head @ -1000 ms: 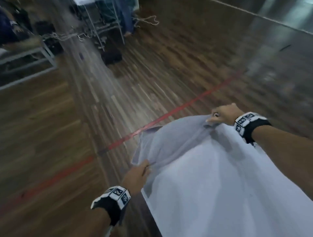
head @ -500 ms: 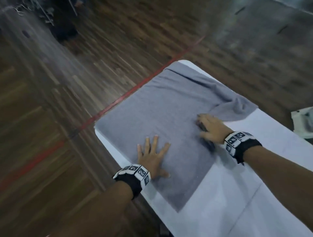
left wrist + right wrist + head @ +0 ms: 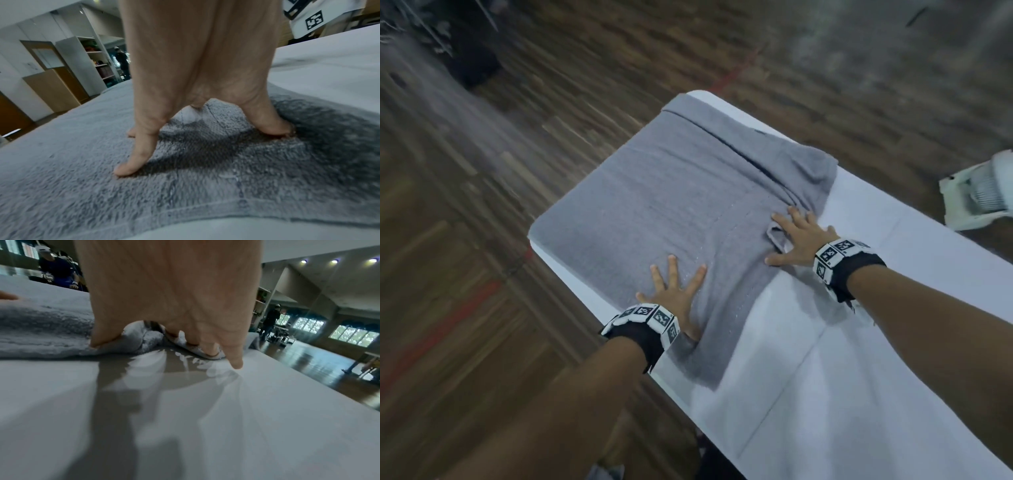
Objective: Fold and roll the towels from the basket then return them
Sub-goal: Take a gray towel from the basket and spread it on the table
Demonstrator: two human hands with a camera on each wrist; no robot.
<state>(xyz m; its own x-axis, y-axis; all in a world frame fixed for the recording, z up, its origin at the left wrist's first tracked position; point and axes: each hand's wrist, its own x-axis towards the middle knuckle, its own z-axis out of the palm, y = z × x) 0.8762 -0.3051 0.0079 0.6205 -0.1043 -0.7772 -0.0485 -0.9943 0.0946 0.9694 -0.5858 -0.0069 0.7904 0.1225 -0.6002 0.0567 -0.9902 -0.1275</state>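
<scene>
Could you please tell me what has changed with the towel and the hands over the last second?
The grey towel, held up by its edge a second ago, now lies spread on the white table. Both hands let go: the left hand and right hand now press flat on it. The towel's far right part remains bunched.

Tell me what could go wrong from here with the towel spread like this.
1. The grey towel overhangs the white table edge near the left hand; it could slide off when folded.
2. A small flap is tucked beside the right hand, and the far right corner is bunched; folding now may lock in wrinkles.
3. Both hands only press flat, so the towel may shift.
</scene>
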